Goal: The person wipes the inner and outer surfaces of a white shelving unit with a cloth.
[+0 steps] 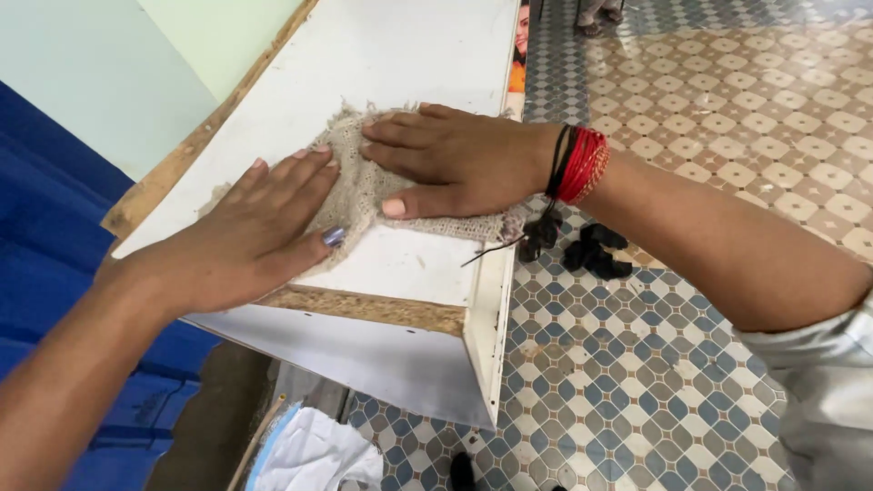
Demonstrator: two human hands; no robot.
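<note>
A piece of coarse beige woven cloth (364, 195) lies flat on the top of a white board cabinet (400, 55). My left hand (245, 236) rests palm down on the cloth's left part, fingers spread and straight. My right hand (455, 159) lies flat across the cloth's right part, fingers pointing left, thumb near the front edge. Red and black threads (577, 164) circle my right wrist, with loose black ends hanging down. Neither hand grips anything; both press on the cloth.
The cabinet's raw chipboard edge (373, 309) faces me. A patterned tile floor (637, 364) lies to the right, with black sandals (591, 250) on it. A blue surface (55, 236) stands at left, white cloth (314, 455) below. Another person's feet (596, 14) show at the top.
</note>
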